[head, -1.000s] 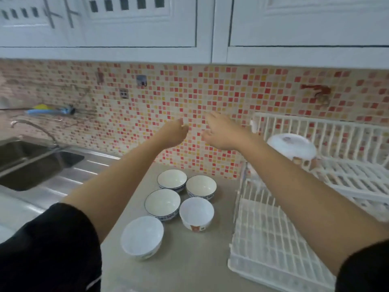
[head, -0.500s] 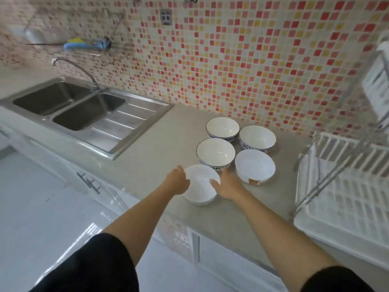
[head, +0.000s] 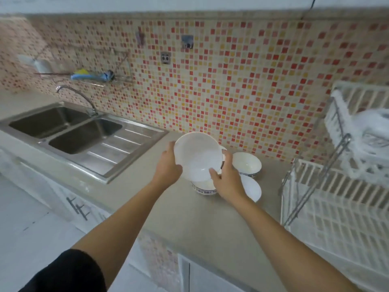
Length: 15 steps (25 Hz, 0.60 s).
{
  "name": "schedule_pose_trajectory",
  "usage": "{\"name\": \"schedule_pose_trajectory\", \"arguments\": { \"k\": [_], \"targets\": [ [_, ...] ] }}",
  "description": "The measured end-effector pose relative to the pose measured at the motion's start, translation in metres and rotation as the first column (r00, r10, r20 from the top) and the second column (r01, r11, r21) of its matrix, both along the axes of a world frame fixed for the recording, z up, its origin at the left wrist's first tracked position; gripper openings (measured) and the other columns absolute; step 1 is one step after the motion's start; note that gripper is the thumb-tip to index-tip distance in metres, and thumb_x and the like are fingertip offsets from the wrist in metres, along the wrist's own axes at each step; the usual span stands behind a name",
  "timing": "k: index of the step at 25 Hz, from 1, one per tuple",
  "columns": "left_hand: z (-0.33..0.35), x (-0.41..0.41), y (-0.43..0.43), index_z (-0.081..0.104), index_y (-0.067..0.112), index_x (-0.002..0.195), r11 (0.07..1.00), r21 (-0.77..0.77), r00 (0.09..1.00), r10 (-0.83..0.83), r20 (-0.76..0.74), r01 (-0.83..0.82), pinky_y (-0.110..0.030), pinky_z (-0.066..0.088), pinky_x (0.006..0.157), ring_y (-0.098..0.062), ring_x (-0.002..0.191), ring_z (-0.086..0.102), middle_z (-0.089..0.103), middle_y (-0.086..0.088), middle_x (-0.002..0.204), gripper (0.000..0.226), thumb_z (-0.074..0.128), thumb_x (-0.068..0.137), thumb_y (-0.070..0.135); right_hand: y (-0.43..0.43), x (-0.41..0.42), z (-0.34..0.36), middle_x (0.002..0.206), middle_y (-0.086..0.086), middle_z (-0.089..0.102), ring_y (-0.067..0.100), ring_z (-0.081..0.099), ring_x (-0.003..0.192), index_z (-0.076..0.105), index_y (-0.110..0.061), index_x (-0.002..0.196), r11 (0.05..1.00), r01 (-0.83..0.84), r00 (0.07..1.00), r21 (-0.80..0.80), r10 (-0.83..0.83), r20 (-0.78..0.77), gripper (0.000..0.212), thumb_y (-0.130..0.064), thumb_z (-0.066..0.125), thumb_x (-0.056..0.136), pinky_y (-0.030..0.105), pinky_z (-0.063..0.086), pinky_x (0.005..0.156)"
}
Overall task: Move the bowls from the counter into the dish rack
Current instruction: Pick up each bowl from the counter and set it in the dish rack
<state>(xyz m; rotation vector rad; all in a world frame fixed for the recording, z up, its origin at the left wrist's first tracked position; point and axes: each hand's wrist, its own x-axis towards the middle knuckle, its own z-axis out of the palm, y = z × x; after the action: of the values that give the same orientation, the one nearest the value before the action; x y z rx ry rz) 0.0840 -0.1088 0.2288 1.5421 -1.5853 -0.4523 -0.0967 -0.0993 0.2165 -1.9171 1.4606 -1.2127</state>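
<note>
A plain white bowl (head: 197,157) is held up above the counter, tilted with its inside facing me. My left hand (head: 168,168) grips its left rim and my right hand (head: 228,180) grips its lower right rim. Beneath it on the counter sit a blue-patterned bowl (head: 203,187), another blue-rimmed bowl (head: 247,165) and a white bowl (head: 251,188) partly hidden by my right hand. A further bowl behind is mostly hidden. The white plastic dish rack (head: 334,209) stands at the right.
A steel double sink (head: 69,131) with a tap (head: 75,95) fills the left of the beige counter (head: 168,213). The rack's upper tier (head: 362,131) holds a blurred white dish. A mosaic tiled wall is behind, and the counter's front edge is near me.
Both hands have lifted the nearest white bowl off the counter and tilted it up. The view has shifted so the rack's upper tier shows again.
</note>
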Motion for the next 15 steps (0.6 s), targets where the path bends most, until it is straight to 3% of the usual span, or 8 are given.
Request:
{"name": "schedule_pose_trajectory", "arguments": {
  "k": [1, 3, 4, 6, 8, 11, 13, 15],
  "targets": [
    [0.047, -0.03, -0.009, 0.035, 0.018, 0.13, 0.982, -0.16, 0.992, -0.11, -0.056, 0.1, -0.039, 0.052, 0.079, -0.03, 0.105, 0.056, 0.055, -0.012, 0.121, 0.052, 0.055, 0.084, 0.008, -0.004, -0.029, 0.047, 0.129, 0.003, 0.055, 0.025, 0.059, 0.107, 0.023, -0.02, 0.136, 0.99, 0.016, 0.998, -0.137, -0.008, 0.056, 0.058, -0.034, 0.057, 0.091, 0.041, 0.051, 0.086],
    [0.07, -0.041, -0.001, 0.035, 0.032, 0.118, 0.952, -0.28, 0.958, -0.186, -0.218, 0.121, -0.045, 0.055, 0.085, -0.026, 0.104, 0.054, 0.051, -0.005, 0.118, 0.033, 0.047, 0.088, 0.023, 0.002, -0.031, 0.076, 0.121, -0.008, 0.052, 0.017, 0.059, 0.106, 0.027, -0.025, 0.124, 0.98, -0.043, 0.989, -0.196, 0.069, 0.128, 0.051, -0.052, 0.052, 0.088, 0.035, 0.051, 0.084],
    [0.074, -0.045, 0.007, 0.036, 0.035, 0.109, 0.943, -0.309, 0.925, -0.221, -0.307, 0.123, -0.042, 0.058, 0.081, -0.026, 0.103, 0.054, 0.049, -0.003, 0.116, 0.024, 0.043, 0.087, 0.029, 0.01, -0.03, 0.08, 0.117, -0.013, 0.05, 0.016, 0.058, 0.106, 0.027, -0.029, 0.119, 0.973, -0.062, 0.982, -0.22, 0.099, 0.161, 0.048, -0.058, 0.046, 0.086, 0.035, 0.053, 0.084],
    [0.07, -0.047, 0.018, 0.039, 0.038, 0.099, 0.916, -0.361, 0.82, -0.338, -0.462, 0.174, -0.025, 0.059, 0.068, -0.024, 0.101, 0.055, 0.046, -0.004, 0.114, 0.015, 0.038, 0.084, 0.036, 0.022, -0.036, 0.085, 0.112, -0.015, 0.046, 0.015, 0.058, 0.106, 0.026, -0.031, 0.112, 0.968, -0.094, 0.972, -0.232, 0.14, 0.191, 0.044, -0.064, 0.036, 0.084, 0.039, 0.056, 0.085],
    [0.077, -0.06, 0.017, 0.04, 0.041, 0.096, 0.885, -0.411, 0.793, -0.406, -0.454, 0.218, -0.02, 0.056, 0.066, -0.022, 0.102, 0.056, 0.047, -0.006, 0.114, 0.013, 0.035, 0.084, 0.043, 0.025, -0.051, 0.095, 0.111, -0.011, 0.043, 0.018, 0.057, 0.107, 0.027, -0.031, 0.107, 0.968, -0.101, 0.968, -0.231, 0.149, 0.2, 0.041, -0.066, 0.027, 0.087, 0.034, 0.056, 0.085],
    [0.111, -0.124, 0.01, 0.042, 0.04, 0.094, 0.824, -0.449, 0.753, -0.529, -0.392, 0.346, -0.032, 0.053, 0.087, -0.017, 0.107, 0.056, 0.051, -0.003, 0.115, 0.017, 0.027, 0.091, 0.048, 0.035, -0.123, 0.135, 0.1, -0.014, 0.046, 0.01, 0.057, 0.092, 0.031, -0.034, 0.099, 0.96, -0.022, 0.974, -0.28, 0.083, 0.209, 0.032, -0.063, 0.032, 0.085, 0.01, 0.05, 0.067],
    [0.126, -0.172, 0.007, 0.05, 0.036, 0.102, 0.789, -0.43, 0.73, -0.592, -0.341, 0.438, -0.031, 0.046, 0.095, -0.012, 0.113, 0.054, 0.053, -0.004, 0.123, 0.043, 0.018, 0.092, 0.063, 0.037, -0.179, 0.151, 0.102, -0.015, 0.049, -0.001, 0.056, 0.088, 0.032, -0.035, 0.098, 0.967, -0.025, 0.974, -0.255, 0.082, 0.213, 0.031, -0.057, 0.044, 0.08, 0.005, 0.048, 0.064],
    [0.134, -0.214, 0.005, 0.048, 0.021, 0.122, 0.807, -0.342, 0.768, -0.576, -0.279, 0.481, -0.035, 0.041, 0.103, -0.017, 0.121, 0.051, 0.05, -0.003, 0.13, 0.065, 0.016, 0.09, 0.067, 0.036, -0.23, 0.153, 0.112, -0.013, 0.051, -0.006, 0.058, 0.093, 0.032, -0.035, 0.107, 0.979, -0.05, 0.98, -0.197, 0.086, 0.179, 0.046, -0.051, 0.058, 0.072, 0.01, 0.051, 0.069]
  ]
}}
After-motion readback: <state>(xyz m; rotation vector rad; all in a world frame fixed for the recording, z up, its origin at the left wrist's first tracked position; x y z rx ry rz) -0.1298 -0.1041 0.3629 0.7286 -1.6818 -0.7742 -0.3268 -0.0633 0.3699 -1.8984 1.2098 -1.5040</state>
